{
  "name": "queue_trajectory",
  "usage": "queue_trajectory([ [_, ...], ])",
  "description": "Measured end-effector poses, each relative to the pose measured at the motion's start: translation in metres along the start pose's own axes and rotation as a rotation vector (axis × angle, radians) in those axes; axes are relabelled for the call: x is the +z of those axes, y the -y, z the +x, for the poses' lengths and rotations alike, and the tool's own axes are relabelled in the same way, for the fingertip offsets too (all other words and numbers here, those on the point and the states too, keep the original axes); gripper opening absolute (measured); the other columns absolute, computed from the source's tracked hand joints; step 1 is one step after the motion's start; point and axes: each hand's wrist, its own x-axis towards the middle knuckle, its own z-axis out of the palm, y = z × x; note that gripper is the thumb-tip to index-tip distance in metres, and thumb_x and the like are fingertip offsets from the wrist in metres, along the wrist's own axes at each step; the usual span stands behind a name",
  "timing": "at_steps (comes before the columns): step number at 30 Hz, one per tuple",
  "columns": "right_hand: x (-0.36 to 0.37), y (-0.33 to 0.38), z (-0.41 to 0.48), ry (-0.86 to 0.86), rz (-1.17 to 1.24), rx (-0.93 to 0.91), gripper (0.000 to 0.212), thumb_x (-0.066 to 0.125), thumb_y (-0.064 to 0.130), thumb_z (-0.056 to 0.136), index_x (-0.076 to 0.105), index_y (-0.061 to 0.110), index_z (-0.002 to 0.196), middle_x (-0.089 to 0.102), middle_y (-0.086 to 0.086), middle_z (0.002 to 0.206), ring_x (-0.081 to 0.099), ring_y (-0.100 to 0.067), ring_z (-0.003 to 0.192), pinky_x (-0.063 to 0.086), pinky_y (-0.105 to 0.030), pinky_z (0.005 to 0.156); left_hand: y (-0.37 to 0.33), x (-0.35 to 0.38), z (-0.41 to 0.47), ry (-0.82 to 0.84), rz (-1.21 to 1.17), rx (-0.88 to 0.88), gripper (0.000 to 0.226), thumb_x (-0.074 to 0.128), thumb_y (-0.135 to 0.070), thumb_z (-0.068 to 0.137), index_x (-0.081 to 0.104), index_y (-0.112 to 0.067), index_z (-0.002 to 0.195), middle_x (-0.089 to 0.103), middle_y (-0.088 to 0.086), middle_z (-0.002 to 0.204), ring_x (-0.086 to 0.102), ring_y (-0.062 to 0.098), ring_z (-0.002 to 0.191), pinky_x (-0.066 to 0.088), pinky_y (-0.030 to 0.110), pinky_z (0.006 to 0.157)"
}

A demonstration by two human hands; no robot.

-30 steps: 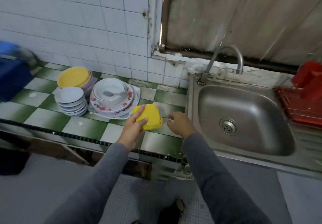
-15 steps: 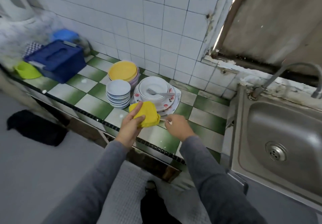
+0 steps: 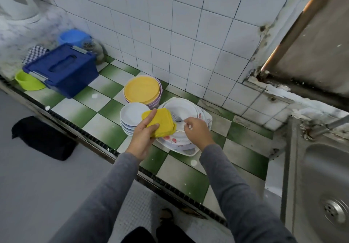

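Observation:
My left hand (image 3: 144,136) holds a folded yellow cloth (image 3: 162,123) above the near edge of the dishes. My right hand (image 3: 197,130) hovers over a stack of white plates with red flowers (image 3: 176,139), its fingers curled at the handle of a fork (image 3: 176,118) lying in the top white bowl (image 3: 181,110); whether the fingers pinch the handle is unclear. To the left stands a stack of small white bowls (image 3: 132,115), and behind it a yellow plate on a pink stack (image 3: 142,90).
The dishes sit on a green-and-white tiled counter (image 3: 90,110). A blue lidded box (image 3: 64,68), a green bowl (image 3: 28,81) and a blue tub (image 3: 72,37) stand at the left. A steel sink (image 3: 321,186) is at the right. A black mat (image 3: 43,138) lies on the floor.
The view swung left, away from the sink. Both hands moved from the counter edge up over the plate stack; the right hand now reaches the fork handle.

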Motion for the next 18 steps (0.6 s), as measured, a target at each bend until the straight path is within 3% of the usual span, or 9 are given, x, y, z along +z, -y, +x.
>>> queue_trajectory([
  [4,0.002,0.003,0.024,0.011,0.008,0.006,0.025,0.054,0.009,0.097,0.072,0.01,0.115,0.069,-0.008,0.12,0.06,-0.023,0.113,0.036,-0.021,0.09,-0.012,0.0,0.023,-0.003,0.023,-0.019,0.051,0.051,0.004,0.097,0.06,-0.031,0.134,0.05,-0.006,0.137,0.053,0.021,0.122,0.051,0.037,0.099],
  [7,0.011,0.002,0.043,0.066,-0.06,0.037,0.024,0.054,0.012,0.098,0.075,0.017,0.109,0.068,-0.006,0.119,0.059,-0.025,0.114,0.042,-0.031,0.098,-0.024,0.002,0.042,0.023,0.032,-0.019,0.051,0.049,0.005,0.098,0.057,-0.025,0.138,0.054,-0.014,0.124,0.057,0.016,0.113,0.054,0.032,0.095],
  [11,0.017,0.004,0.062,0.091,-0.12,0.099,0.022,0.059,0.009,0.097,0.076,0.017,0.107,0.065,-0.008,0.12,0.057,-0.028,0.114,0.045,-0.035,0.097,-0.036,-0.001,0.071,0.076,0.037,-0.07,0.048,0.05,0.003,0.099,0.059,-0.025,0.137,0.051,-0.007,0.13,0.053,0.024,0.124,0.046,0.046,0.107],
  [15,0.02,0.002,0.072,0.113,-0.088,0.266,0.02,0.063,0.014,0.096,0.077,0.026,0.103,0.06,0.001,0.125,0.055,-0.026,0.113,0.051,-0.048,0.096,-0.051,-0.001,0.093,0.144,0.087,-0.107,0.049,0.051,0.003,0.098,0.059,-0.026,0.137,0.039,-0.001,0.138,0.051,0.023,0.115,0.047,0.048,0.101],
  [18,0.025,0.002,0.079,0.119,-0.075,0.327,0.016,0.072,0.018,0.09,0.076,0.032,0.096,0.067,0.001,0.118,0.06,-0.023,0.109,0.051,-0.043,0.098,-0.059,-0.004,0.107,0.201,0.122,-0.106,0.049,0.052,0.002,0.097,0.059,-0.028,0.135,0.036,-0.001,0.144,0.05,0.02,0.113,0.052,0.044,0.095],
])
